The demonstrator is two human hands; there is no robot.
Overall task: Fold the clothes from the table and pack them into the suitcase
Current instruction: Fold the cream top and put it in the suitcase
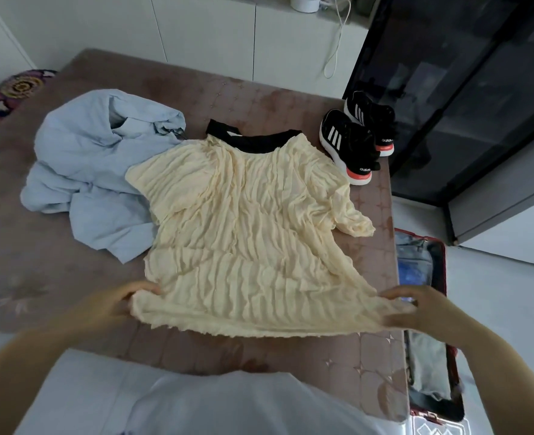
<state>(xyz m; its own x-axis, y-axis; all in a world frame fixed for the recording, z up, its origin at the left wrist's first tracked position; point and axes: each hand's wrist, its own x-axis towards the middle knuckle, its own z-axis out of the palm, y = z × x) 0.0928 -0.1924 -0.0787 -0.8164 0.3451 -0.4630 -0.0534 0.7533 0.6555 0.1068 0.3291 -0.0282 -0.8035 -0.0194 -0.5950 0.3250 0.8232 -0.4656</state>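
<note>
Across the far side you face a row of plain white cabinet doors [209, 36], with a white cable [337, 42] hanging down them from what may be a small white appliance [304, 3], cut off at the top edge. To your right stands a tall dark cabinet [466, 98] with glossy, reflective fronts, and pale floor [507, 290] runs below it. The table [39, 277] before you wears a mauve-brown quilted cover, and a bright patterned cushion [14, 89] sits beyond its far left corner.
</note>
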